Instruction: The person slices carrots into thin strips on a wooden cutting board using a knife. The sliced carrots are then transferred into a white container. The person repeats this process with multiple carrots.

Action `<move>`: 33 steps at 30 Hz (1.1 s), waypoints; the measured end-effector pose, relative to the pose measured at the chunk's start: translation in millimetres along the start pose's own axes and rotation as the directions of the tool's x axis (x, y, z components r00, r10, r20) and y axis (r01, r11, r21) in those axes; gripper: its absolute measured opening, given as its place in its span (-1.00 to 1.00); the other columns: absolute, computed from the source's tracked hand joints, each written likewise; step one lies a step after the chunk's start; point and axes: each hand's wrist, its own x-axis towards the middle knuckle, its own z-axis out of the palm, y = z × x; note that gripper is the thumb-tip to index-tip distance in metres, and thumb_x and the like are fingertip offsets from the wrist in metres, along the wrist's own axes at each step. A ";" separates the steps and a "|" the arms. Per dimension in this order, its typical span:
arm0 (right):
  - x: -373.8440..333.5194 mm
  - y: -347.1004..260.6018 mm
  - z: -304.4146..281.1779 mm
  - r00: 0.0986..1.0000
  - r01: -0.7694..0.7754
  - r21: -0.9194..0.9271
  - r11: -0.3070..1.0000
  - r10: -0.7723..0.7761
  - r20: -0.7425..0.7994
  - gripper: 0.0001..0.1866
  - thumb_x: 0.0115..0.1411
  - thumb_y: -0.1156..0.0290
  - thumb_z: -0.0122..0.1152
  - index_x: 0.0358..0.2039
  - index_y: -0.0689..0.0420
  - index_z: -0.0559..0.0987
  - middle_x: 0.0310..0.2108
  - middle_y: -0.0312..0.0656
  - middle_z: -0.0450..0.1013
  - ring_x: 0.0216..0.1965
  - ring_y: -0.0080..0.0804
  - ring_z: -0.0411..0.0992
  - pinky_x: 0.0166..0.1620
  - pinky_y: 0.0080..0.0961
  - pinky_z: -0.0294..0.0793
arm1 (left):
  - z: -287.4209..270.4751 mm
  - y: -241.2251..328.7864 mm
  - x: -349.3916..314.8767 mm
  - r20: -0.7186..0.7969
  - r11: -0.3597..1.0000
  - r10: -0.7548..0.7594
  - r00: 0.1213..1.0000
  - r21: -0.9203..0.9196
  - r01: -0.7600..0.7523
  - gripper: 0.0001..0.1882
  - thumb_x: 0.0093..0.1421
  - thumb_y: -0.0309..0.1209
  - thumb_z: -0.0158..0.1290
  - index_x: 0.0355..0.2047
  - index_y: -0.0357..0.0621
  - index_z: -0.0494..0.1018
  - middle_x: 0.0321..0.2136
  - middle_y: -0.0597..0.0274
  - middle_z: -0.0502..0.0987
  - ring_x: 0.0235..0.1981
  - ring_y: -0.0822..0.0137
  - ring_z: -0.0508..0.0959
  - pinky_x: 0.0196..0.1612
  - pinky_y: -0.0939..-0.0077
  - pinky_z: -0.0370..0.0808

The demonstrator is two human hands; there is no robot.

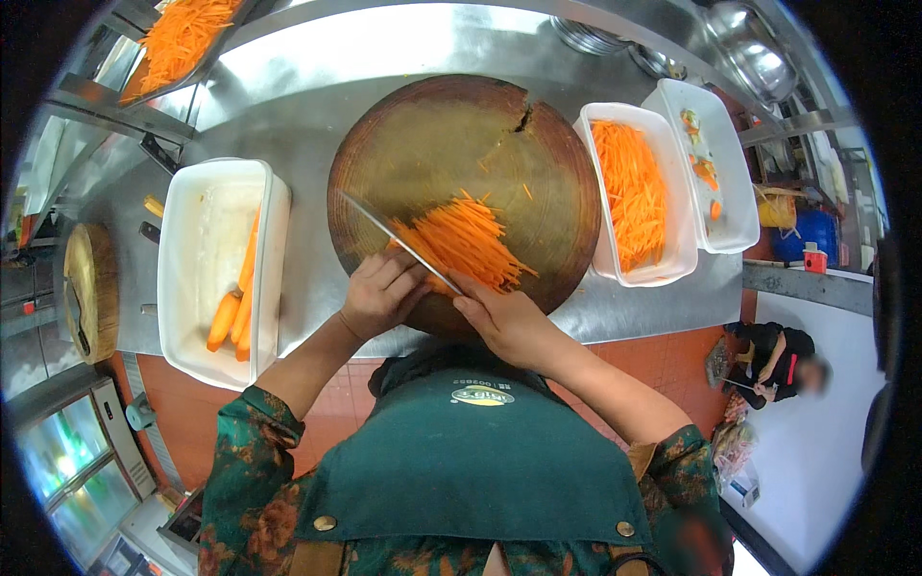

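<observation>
A knife (pixel 399 237) slants across the near left part of a round wooden chopping board (pixel 451 134), its tip toward the far left. My right hand (pixel 504 322) is closed around its handle. On the blade's near side, my left hand (pixel 386 290) has its fingers curled and pressed together over some carrot, of which only a little orange shows. Beyond the blade lies a heap of shredded carrot (pixel 466 240) on the board. A few loose shreds (pixel 526 191) are scattered farther off.
Left of the board, a white tub (pixel 171 278) holds several peeled carrots (pixel 223 320). To the right stand a tub of carrot shreds (pixel 632 197) and another tub with scraps (pixel 732 192). A tray of shreds (pixel 187 43) sits far left. Another person (pixel 771 363) sits at the right.
</observation>
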 end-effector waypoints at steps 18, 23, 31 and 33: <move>-20.5 -27.4 -15.4 0.992 -0.095 0.001 0.995 0.095 0.086 -0.48 0.46 0.19 -0.08 0.31 0.21 0.30 -0.11 0.32 0.50 -0.03 0.29 0.48 0.03 -0.14 0.46 | -1.4 0.1 -0.4 -0.006 1.000 0.000 1.000 -0.020 0.000 -0.71 -0.01 -0.44 0.32 -0.23 -0.13 0.60 -0.24 0.19 0.57 -0.22 0.11 0.57 -0.17 0.32 0.55; -14.4 -20.9 -3.6 0.968 -0.206 -0.081 0.975 0.216 0.128 -0.47 0.46 0.18 -0.09 0.33 0.19 0.29 -0.06 0.33 0.48 0.00 0.25 0.47 0.07 -0.12 0.44 | -0.6 -0.1 -1.0 0.002 0.999 0.004 1.000 -0.035 -0.004 -0.72 -0.01 -0.44 0.33 -0.24 -0.14 0.59 -0.24 0.18 0.57 -0.25 0.11 0.56 -0.20 0.32 0.54; 12.2 1.0 -1.3 0.992 -0.106 0.033 0.994 0.104 0.068 -0.47 0.47 0.14 -0.13 0.31 0.20 0.31 -0.03 0.30 0.47 0.05 0.16 0.47 0.08 -0.18 0.41 | -6.1 -9.6 -3.4 -0.029 0.990 0.054 0.998 -0.128 -0.057 -0.69 -0.03 -0.56 0.27 -0.21 -0.22 0.56 -0.20 0.09 0.55 -0.15 0.03 0.57 -0.11 0.29 0.55; 9.4 -6.7 -8.9 0.992 -0.101 0.051 0.994 0.097 0.079 -0.47 0.47 0.15 -0.12 0.31 0.20 0.32 -0.05 0.30 0.48 0.04 0.14 0.48 0.08 -0.21 0.42 | -6.9 -9.9 -2.9 0.006 0.992 0.063 0.998 -0.108 -0.062 -0.69 -0.03 -0.58 0.25 -0.21 -0.24 0.55 -0.19 0.07 0.54 -0.12 0.02 0.56 -0.08 0.28 0.55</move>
